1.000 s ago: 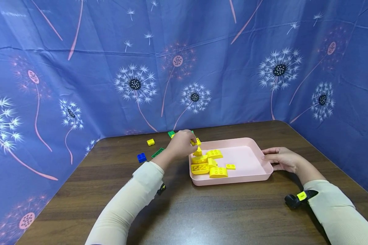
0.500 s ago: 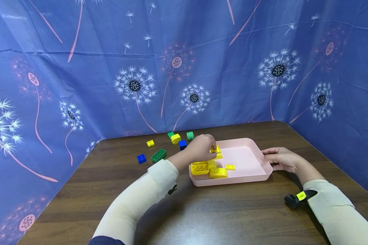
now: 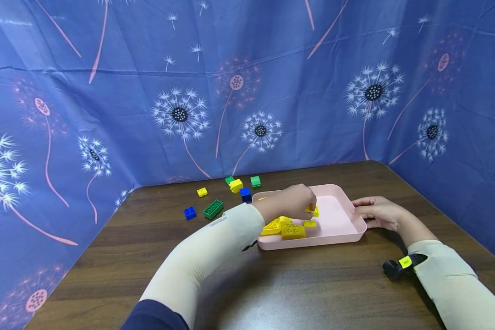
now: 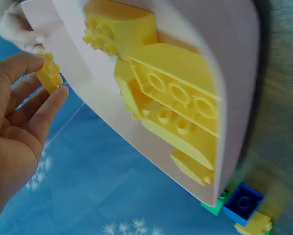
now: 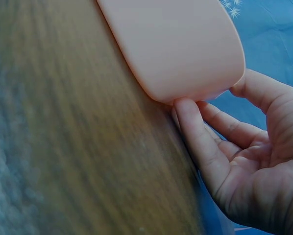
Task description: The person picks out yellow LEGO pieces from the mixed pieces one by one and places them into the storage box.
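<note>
My left hand (image 3: pixel 294 201) is above the pink tray (image 3: pixel 342 239). It pinches a small yellow toy brick (image 4: pixel 49 73) with studs between thumb and fingertips, held over the tray's inside. Several other yellow bricks lie at the tray's left end, among them a curved-top brick (image 3: pixel 294 232), a brick lying with its hollow underside showing (image 4: pixel 178 93), and a flat two-stud brick (image 3: pixel 310 223). My left forearm hides part of them in the head view. My right hand (image 3: pixel 381 214) grips the tray's right end wall, its fingers (image 5: pixel 190 115) against the outside.
Left of the tray on the wooden table (image 3: pixel 119 256) lie a green brick (image 3: pixel 213 209), a blue brick (image 3: pixel 190 213), another blue brick (image 3: pixel 245 195) and two yellow bricks. Two more green bricks are farther back. A blue dandelion-print cloth (image 3: pixel 309 123) hangs behind the table.
My left hand has moved right, from the tray's left back corner to over its middle, carrying the yellow brick. My right hand has stayed at the tray's right end.
</note>
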The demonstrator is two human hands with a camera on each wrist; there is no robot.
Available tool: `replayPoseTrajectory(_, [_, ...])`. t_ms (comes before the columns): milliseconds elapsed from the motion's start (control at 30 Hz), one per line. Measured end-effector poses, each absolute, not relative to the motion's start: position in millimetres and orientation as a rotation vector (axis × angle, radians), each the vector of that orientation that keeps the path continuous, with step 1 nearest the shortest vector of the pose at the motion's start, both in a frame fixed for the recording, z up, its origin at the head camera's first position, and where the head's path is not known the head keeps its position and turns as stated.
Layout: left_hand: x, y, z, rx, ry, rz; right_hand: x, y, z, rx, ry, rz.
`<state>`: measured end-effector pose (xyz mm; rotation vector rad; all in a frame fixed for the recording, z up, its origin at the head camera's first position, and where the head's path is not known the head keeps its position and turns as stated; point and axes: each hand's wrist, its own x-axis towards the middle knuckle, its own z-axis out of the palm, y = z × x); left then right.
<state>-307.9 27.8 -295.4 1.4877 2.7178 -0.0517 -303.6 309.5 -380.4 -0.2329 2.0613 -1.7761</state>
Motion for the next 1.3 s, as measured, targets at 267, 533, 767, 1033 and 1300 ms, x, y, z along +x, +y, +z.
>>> replayPoseTrajectory(267, [-317.3,57.3,-297.6,1.486,2.691,-0.209,-302.8,307.8,-379.1,-0.227,2.072,-1.767])
replayPoseTrajectory(533, [-322.9,81.8,-305.2,1.48,2.648,-0.306,-303.6,309.9,-381.3,-0.259,2.047,-1.772])
replayPoseTrajectory(767, [-319.2,91.6,-313.5,1.326,2.632,-0.326,-305.4,310.4,-382.5,-0.277,2.04,-1.77])
replayPoseTrajectory(1033, [-313.9,97.3,-318.4,1.243,2.597,-0.304,-304.5,311.1,-382.3,-0.289,2.024,-1.79])
replayPoseTrajectory(1300, [-313.5,90.8,-313.5,1.273,2.602,-0.183,-304.2,309.3,-381.5,-0.27,2.057,-1.768])
